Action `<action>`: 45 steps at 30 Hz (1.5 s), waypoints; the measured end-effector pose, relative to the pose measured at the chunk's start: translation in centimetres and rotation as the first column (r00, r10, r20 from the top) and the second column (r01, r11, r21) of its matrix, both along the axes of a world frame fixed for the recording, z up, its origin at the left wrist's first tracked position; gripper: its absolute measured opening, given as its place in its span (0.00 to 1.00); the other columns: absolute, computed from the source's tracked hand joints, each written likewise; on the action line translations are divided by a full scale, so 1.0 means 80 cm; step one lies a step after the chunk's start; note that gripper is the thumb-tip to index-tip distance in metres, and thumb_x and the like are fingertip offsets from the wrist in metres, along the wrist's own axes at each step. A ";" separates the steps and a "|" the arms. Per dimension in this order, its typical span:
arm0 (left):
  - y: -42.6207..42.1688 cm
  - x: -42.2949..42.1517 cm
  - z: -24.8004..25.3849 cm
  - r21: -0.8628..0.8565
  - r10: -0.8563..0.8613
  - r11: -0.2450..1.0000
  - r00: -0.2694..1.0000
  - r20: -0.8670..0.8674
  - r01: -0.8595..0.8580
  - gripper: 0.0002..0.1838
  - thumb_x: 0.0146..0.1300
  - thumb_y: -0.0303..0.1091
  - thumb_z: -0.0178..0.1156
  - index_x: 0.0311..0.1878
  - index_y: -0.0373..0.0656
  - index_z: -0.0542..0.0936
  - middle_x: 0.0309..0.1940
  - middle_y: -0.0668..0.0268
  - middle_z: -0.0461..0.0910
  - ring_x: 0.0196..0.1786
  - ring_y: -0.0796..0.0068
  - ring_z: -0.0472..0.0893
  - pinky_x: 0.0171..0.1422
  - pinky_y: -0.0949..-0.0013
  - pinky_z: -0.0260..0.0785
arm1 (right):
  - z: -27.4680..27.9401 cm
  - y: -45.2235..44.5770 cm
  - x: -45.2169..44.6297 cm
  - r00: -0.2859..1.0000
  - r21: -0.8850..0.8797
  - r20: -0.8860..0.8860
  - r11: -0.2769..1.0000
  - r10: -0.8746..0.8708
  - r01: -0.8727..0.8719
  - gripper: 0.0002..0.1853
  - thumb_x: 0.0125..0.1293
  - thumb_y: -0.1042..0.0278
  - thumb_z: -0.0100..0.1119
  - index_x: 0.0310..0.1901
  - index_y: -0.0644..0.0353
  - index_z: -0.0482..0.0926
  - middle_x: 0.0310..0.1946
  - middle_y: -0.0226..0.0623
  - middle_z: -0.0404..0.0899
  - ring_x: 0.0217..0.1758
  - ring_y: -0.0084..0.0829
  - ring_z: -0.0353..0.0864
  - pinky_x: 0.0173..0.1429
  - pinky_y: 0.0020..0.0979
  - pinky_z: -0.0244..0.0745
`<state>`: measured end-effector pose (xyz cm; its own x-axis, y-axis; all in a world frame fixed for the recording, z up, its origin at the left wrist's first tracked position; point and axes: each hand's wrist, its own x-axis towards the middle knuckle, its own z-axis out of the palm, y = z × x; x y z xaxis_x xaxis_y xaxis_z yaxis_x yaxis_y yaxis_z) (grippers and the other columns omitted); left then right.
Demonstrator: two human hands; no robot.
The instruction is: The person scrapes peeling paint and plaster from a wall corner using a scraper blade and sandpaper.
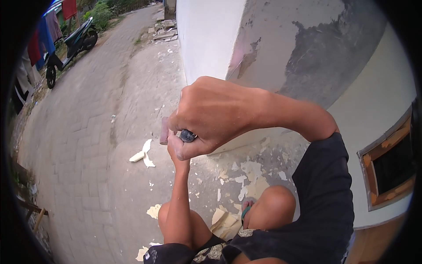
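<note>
My right hand [215,116] is a closed fist in the middle of the head view, raised in front of the wall corner. From it pokes the rounded black end of a tool handle [188,135]; the rest of that tool is hidden by the hand. My left hand [172,153] is just behind and below the right one, mostly covered by it, so its fingers do not show. A dull pinkish-brown block [164,130] sticks out left of the hands; which hand it belongs to I cannot tell. The wall [268,57] beyond has patches of bare grey where paint is gone.
Peeled paint flakes [250,176] litter the concrete around my feet. A curled paint strip [143,154] lies to the left. A paved lane [83,132] runs past a parked motorbike [72,50] and hanging clothes [41,42]. A wood-framed window [373,176] is at right.
</note>
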<state>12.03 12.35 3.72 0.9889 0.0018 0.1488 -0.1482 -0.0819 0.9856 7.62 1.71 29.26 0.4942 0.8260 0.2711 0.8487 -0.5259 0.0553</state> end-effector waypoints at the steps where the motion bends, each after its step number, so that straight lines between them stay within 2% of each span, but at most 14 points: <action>1: -0.004 -0.004 0.011 0.023 0.032 0.999 0.999 -0.031 -0.031 0.36 0.64 0.38 0.61 0.73 0.36 0.62 0.57 0.48 0.78 0.59 0.57 0.79 0.61 0.63 0.68 | -0.002 -0.003 0.005 1.000 0.021 -0.005 1.000 -0.007 0.007 0.22 0.53 0.56 0.59 0.12 0.66 0.72 0.05 0.42 0.61 0.09 0.40 0.63 0.18 0.36 0.63; 5: 0.001 0.001 -0.001 -0.042 -0.062 0.997 0.996 -0.067 0.059 0.35 0.67 0.41 0.62 0.70 0.34 0.61 0.68 0.56 0.65 0.68 0.65 0.66 0.70 0.63 0.58 | 0.005 -0.010 0.020 0.993 -0.022 -0.068 0.996 -0.092 0.091 0.23 0.54 0.55 0.58 0.13 0.67 0.72 0.04 0.41 0.61 0.09 0.39 0.62 0.18 0.35 0.64; 9: -0.003 0.002 -0.003 -0.094 0.037 0.995 0.999 -0.033 -0.040 0.39 0.64 0.38 0.63 0.75 0.36 0.59 0.66 0.50 0.71 0.66 0.59 0.72 0.66 0.64 0.65 | -0.007 -0.015 0.013 0.999 0.012 -0.043 1.000 -0.018 0.018 0.22 0.56 0.59 0.57 0.11 0.66 0.71 0.03 0.38 0.60 0.07 0.35 0.59 0.16 0.34 0.61; 12: -0.003 -0.007 0.010 -0.033 0.050 0.998 0.997 -0.057 -0.052 0.38 0.65 0.35 0.61 0.75 0.37 0.57 0.69 0.50 0.67 0.67 0.58 0.71 0.68 0.61 0.65 | -0.022 -0.076 0.053 0.947 -0.037 -0.122 0.955 -0.297 0.294 0.21 0.55 0.60 0.56 0.10 0.65 0.71 0.03 0.35 0.60 0.07 0.32 0.59 0.16 0.33 0.61; 16: 0.002 0.019 -0.057 -0.120 -0.040 0.992 0.996 0.079 0.049 0.34 0.68 0.36 0.58 0.74 0.37 0.60 0.64 0.49 0.71 0.62 0.61 0.74 0.63 0.63 0.69 | -0.005 -0.027 -0.025 0.999 0.000 0.015 0.999 0.035 -0.035 0.20 0.56 0.58 0.57 0.14 0.64 0.75 0.05 0.36 0.64 0.09 0.36 0.67 0.19 0.34 0.66; 19: 0.010 0.037 -0.132 -0.115 -0.068 0.992 0.988 -0.142 0.052 0.33 0.68 0.36 0.62 0.72 0.38 0.60 0.66 0.60 0.66 0.66 0.68 0.67 0.69 0.63 0.60 | -0.019 -0.011 -0.006 0.993 -0.010 -0.115 1.000 -0.027 0.026 0.20 0.57 0.54 0.60 0.17 0.62 0.73 0.08 0.36 0.69 0.13 0.39 0.75 0.21 0.34 0.71; 23: 0.010 0.003 -0.080 -0.273 -0.102 0.956 0.994 0.048 0.112 0.29 0.66 0.34 0.63 0.67 0.35 0.66 0.62 0.56 0.70 0.64 0.66 0.71 0.65 0.63 0.65 | -0.053 -0.004 -0.003 0.985 0.121 -0.173 0.993 0.015 0.006 0.20 0.57 0.51 0.66 0.29 0.63 0.75 0.14 0.41 0.74 0.19 0.45 0.78 0.27 0.39 0.74; 27: 0.015 -0.023 -0.016 0.122 -0.204 0.975 0.963 0.177 0.184 0.25 0.65 0.34 0.63 0.62 0.34 0.69 0.58 0.54 0.74 0.60 0.63 0.74 0.63 0.62 0.67 | -0.079 -0.001 0.009 0.982 0.500 -0.141 0.865 0.123 -0.037 0.19 0.56 0.57 0.69 0.37 0.62 0.73 0.15 0.39 0.74 0.21 0.44 0.80 0.34 0.38 0.75; 34: 0.004 -0.045 -0.001 -0.069 -0.175 0.980 0.970 0.166 0.188 0.22 0.66 0.33 0.63 0.58 0.31 0.73 0.56 0.55 0.76 0.59 0.67 0.75 0.64 0.62 0.66 | -0.132 0.008 0.014 0.975 0.614 -0.210 0.787 0.079 0.068 0.26 0.60 0.45 0.69 0.20 0.59 0.70 0.10 0.35 0.68 0.16 0.40 0.72 0.28 0.35 0.70; 36: 0.005 -0.046 0.018 0.048 -0.231 0.973 0.953 0.198 0.226 0.21 0.66 0.31 0.61 0.58 0.30 0.72 0.57 0.54 0.75 0.61 0.67 0.74 0.64 0.63 0.68 | -0.120 -0.011 0.019 0.974 0.684 -0.156 0.729 0.163 -0.012 0.25 0.57 0.57 0.76 0.17 0.59 0.68 0.11 0.28 0.62 0.16 0.24 0.56 0.20 0.28 0.55; 38: -0.003 -0.042 0.022 -0.034 -0.085 0.994 0.949 0.305 0.100 0.27 0.63 0.27 0.57 0.65 0.30 0.69 0.59 0.51 0.74 0.61 0.66 0.74 0.60 0.63 0.73 | -0.075 -0.039 0.003 0.978 0.763 -0.046 0.638 0.205 -0.098 0.24 0.60 0.56 0.73 0.17 0.59 0.70 0.12 0.24 0.66 0.15 0.19 0.58 0.19 0.25 0.52; 40: -0.001 -0.038 0.026 0.016 0.022 0.999 0.959 0.281 -0.028 0.37 0.57 0.23 0.55 0.74 0.37 0.61 0.64 0.49 0.72 0.60 0.61 0.77 0.56 0.63 0.76 | -0.016 -0.072 -0.027 0.991 0.840 0.135 0.527 0.023 -0.127 0.33 0.68 0.30 0.49 0.19 0.54 0.66 0.13 0.26 0.62 0.14 0.17 0.57 0.19 0.22 0.50; 41: 0.001 -0.036 0.026 0.001 0.034 0.999 0.969 0.247 -0.036 0.38 0.58 0.25 0.55 0.74 0.38 0.60 0.64 0.48 0.72 0.60 0.61 0.76 0.55 0.63 0.77 | 0.011 -0.097 -0.034 0.963 0.941 0.076 0.301 0.259 -0.155 0.40 0.66 0.21 0.38 0.17 0.55 0.66 0.12 0.24 0.60 0.13 0.18 0.56 0.17 0.22 0.49; 45: 0.005 -0.018 0.014 0.000 0.081 0.997 0.995 0.064 -0.081 0.38 0.59 0.28 0.57 0.75 0.40 0.60 0.61 0.46 0.74 0.56 0.63 0.79 0.52 0.65 0.77 | 0.069 -0.176 -0.066 0.940 0.940 0.327 -0.071 -0.098 -0.334 0.41 0.60 0.14 0.28 0.16 0.49 0.60 0.11 0.24 0.52 0.10 0.18 0.48 0.16 0.20 0.43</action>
<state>10.60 12.72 4.81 0.9740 0.0807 0.2119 -0.2037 -0.0984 0.9741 2.32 -12.34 34.80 0.1700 -0.3758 0.9110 0.9697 -0.1006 -0.2225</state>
